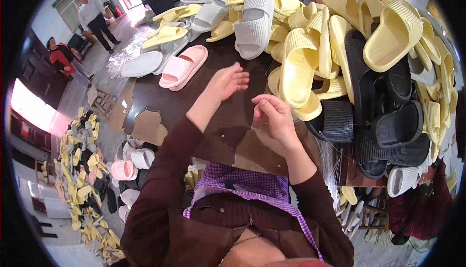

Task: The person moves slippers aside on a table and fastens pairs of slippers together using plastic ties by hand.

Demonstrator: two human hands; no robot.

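at the bench [194, 143], left hand [227, 81] spread, right hand [275, 117] curled, contents unclear, we seem between slippers [297, 68], needing to reach.

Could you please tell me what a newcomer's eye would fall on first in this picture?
Most likely the big heap of pale yellow and black ribbed slide sandals piled on the right of the dark brown worktop. Next might come the pale pink slip-on footwear at the worktop's left, then the person's bare left hand and right hand, raised over its middle.
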